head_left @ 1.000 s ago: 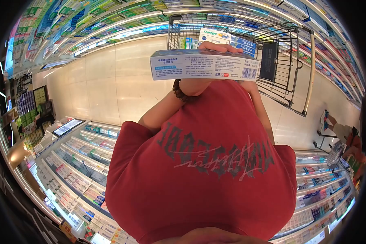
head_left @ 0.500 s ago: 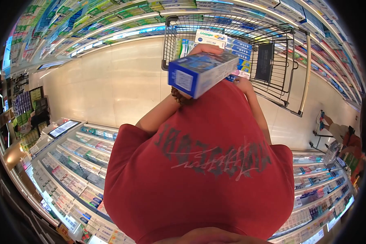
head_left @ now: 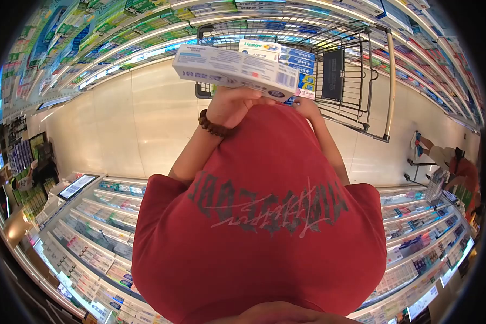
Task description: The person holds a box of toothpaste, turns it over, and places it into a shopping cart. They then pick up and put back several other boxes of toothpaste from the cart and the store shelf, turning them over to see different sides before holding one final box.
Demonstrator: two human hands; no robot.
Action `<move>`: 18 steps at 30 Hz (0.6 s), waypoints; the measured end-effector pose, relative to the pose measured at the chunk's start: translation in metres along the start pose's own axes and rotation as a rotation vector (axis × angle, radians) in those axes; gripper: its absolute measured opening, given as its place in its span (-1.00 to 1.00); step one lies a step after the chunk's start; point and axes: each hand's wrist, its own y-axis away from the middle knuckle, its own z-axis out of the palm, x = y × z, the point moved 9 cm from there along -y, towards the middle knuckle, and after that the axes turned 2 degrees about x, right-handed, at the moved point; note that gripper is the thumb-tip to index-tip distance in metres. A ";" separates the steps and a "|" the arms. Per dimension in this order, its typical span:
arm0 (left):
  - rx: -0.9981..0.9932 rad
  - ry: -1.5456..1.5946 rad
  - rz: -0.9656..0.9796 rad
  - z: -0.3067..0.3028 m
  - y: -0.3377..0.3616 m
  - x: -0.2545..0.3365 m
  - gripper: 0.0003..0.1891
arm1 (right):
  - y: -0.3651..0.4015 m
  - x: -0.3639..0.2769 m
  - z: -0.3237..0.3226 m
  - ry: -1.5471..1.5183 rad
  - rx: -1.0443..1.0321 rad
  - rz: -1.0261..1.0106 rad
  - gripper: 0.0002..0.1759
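Note:
My left hand (head_left: 233, 105), with a brown bead bracelet on the wrist, is closed under a long white box (head_left: 227, 67) with blue and purple print and a barcode near its right end. The box is held over the near side of a black wire shopping cart (head_left: 378, 81) and hides part of the load. My right hand (head_left: 306, 107) is at the cart's near side, just below the stacked boxes. Its fingers look curled, but what they hold is hidden. In the cart are a white "Usage" box (head_left: 259, 48) and several blue boxes (head_left: 299, 60).
Shelves of packaged goods (head_left: 162, 27) run behind the cart, and more shelves (head_left: 92, 232) are on my side of the aisle. A small screen (head_left: 77, 186) sits on the shelf edge at left. Another person (head_left: 453, 162) with a cart is at far right.
The box in my left hand has turned from its blue face and end label to its white printed side, and moved left. The cart appears shifted slightly left in view.

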 end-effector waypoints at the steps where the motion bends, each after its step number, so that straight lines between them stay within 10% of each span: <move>1: -0.069 0.219 -0.049 0.005 -0.001 -0.003 -0.49 | 0.000 0.000 0.001 0.001 -0.001 -0.008 -0.60; 9: -0.102 0.761 0.022 -0.004 -0.008 0.006 -0.42 | 0.000 0.003 0.002 -0.024 -0.019 0.011 -0.59; 18: -0.120 0.684 -0.008 0.013 -0.013 0.011 -0.51 | -0.005 0.005 0.006 -0.013 -0.032 -0.016 -0.59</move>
